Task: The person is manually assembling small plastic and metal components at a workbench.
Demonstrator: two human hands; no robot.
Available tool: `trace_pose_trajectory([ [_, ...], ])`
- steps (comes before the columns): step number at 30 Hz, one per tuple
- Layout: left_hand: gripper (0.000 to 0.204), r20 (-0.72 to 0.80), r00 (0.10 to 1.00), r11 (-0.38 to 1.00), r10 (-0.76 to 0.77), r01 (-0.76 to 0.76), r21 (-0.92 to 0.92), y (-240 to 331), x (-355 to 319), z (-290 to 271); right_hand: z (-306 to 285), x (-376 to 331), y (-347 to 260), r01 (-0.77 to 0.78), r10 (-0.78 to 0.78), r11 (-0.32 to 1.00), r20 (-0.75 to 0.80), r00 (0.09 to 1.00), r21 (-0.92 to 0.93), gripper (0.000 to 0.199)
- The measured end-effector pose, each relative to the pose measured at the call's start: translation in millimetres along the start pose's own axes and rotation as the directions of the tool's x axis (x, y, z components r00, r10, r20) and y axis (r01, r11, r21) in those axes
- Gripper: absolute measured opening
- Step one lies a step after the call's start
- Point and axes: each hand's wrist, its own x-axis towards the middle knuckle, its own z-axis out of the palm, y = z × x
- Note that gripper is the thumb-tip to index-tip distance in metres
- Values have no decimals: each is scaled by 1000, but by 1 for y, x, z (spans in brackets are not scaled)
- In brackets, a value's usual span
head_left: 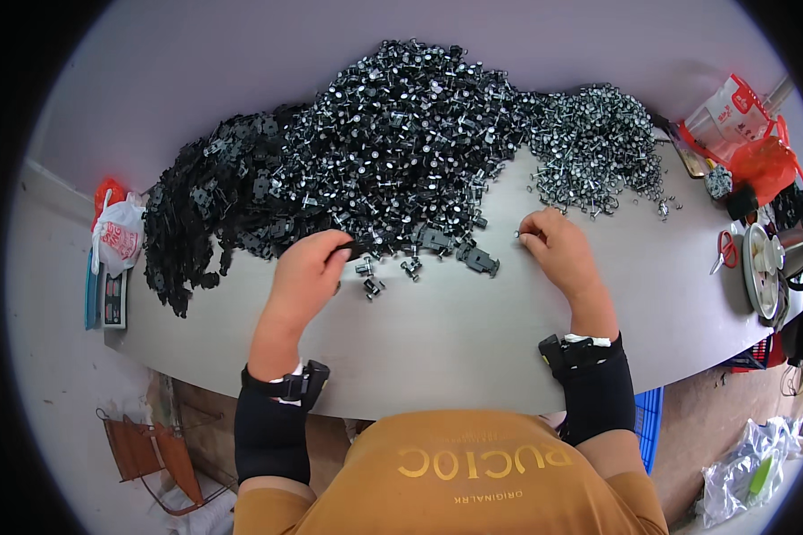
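My left hand [305,270] is closed at the front edge of the heap, its thumb and fingers pinching a small black plastic part [356,249]. Farther right, my right hand [553,248] pinches a tiny shiny metal piece [517,234] at its fingertips. Between the hands lie a few loose black-and-silver assembled pieces [372,287] and flat dark grey plastic parts [478,259]. Behind them rises a tall heap of black-and-silver pieces [401,134]. Flat black plastic parts [205,196] are piled at the left, and small silver rivet-like metal pieces [593,143] at the right.
Red-handled scissors [727,252] lie on the grey table [437,348] at the right, near a white round dish [763,272] and a red-and-white bag [732,116]. A white plastic bag [120,234] stands at the left edge. A brown folding chair [152,450] is below left.
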Motion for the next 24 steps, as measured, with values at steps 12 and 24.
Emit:
trace_pose_trajectory([
  [12, 26, 336, 940, 977, 58, 15, -211, 68, 29, 80, 1, 4, 3, 37, -38, 999, -85, 996, -12, 11],
  [24, 29, 205, 918, 938, 340, -347, -2, 88, 50, 99, 5, 2, 5, 104, -133, 975, -140, 981, -198, 12],
])
